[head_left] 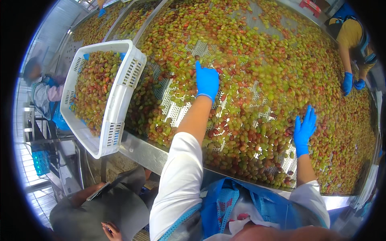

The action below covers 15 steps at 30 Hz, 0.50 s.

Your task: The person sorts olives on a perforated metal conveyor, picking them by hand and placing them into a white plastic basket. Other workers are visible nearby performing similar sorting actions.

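Observation:
Loose red and green grapes (247, 120) cover a perforated metal sorting table (172, 116). Over the table's middle is my left hand (207, 82) in a blue glove, its index finger stretched out towards the far side and the other fingers curled; whether a grape is in them cannot be told. My right hand (304, 128), also blue-gloved, lies flat on or just above the grapes at the right, fingers extended, with no object seen in it. Left of my left hand, a white plastic crate (114, 99) full of grapes stands tilted in view at the table's edge.
The table's metal rim (144, 152) runs along my front. A co-worker's blue-gloved hands (347, 83) are over the grapes at the far right. Another person in grey (105, 205) is below left, holding a pen and a pad. A further person (45, 90) is beyond the crate.

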### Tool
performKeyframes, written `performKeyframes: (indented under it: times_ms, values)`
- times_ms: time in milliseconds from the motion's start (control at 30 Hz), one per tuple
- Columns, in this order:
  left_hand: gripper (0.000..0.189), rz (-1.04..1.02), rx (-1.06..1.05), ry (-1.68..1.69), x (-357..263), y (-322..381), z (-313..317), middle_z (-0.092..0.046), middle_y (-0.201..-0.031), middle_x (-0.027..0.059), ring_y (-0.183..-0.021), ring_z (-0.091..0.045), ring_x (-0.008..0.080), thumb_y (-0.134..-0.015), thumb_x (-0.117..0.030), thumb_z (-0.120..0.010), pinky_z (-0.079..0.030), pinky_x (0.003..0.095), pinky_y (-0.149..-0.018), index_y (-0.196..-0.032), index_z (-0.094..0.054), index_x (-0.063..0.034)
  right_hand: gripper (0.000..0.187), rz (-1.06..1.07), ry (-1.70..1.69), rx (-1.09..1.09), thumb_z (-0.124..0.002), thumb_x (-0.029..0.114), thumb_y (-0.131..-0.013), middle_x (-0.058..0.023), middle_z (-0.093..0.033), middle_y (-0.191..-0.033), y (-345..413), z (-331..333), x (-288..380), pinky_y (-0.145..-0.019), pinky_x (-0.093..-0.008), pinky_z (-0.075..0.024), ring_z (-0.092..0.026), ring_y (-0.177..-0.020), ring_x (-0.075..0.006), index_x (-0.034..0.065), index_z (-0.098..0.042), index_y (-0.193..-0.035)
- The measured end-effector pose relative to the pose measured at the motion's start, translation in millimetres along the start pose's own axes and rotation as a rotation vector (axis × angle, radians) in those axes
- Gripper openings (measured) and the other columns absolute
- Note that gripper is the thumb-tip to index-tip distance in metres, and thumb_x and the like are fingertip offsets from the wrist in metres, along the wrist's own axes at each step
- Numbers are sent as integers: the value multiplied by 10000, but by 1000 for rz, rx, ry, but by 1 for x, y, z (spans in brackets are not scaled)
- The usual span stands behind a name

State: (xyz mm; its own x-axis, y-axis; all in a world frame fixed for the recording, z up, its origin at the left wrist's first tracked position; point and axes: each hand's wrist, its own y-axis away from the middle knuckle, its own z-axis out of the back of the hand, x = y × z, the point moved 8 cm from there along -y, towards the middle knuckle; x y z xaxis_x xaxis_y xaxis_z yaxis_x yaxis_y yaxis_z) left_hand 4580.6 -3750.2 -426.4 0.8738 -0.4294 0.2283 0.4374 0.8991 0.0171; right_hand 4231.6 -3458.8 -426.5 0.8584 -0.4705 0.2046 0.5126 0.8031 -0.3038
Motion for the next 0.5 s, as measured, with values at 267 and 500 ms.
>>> performKeyframes:
  times_ms: [267, 500]
  values:
    - [156, 158, 102, 53, 4, -11, -22, -699, -788, 69, -854, -683, 291, -914, -156, -621, -263, 595, -1163, -820, -743, -126, 645, 340, -815, 341, -563, 271, -992, -175, -312, -1613, 74, 11, 213, -1202, -521, -222, -293, -1483, -385, 99, -332, -1570]
    - [312, -109, -103, 973, -39, 145, 47, -740, -961, 96, -930, -686, 279, -876, -234, -659, -307, 489, -1127, -1150, -718, -96, 498, -930, -2004, 921, -537, 397, -1034, -55, -529, -1388, 106, -43, 247, -1000, -368, -470, -545, -1231, -203, 139, -506, -1459]
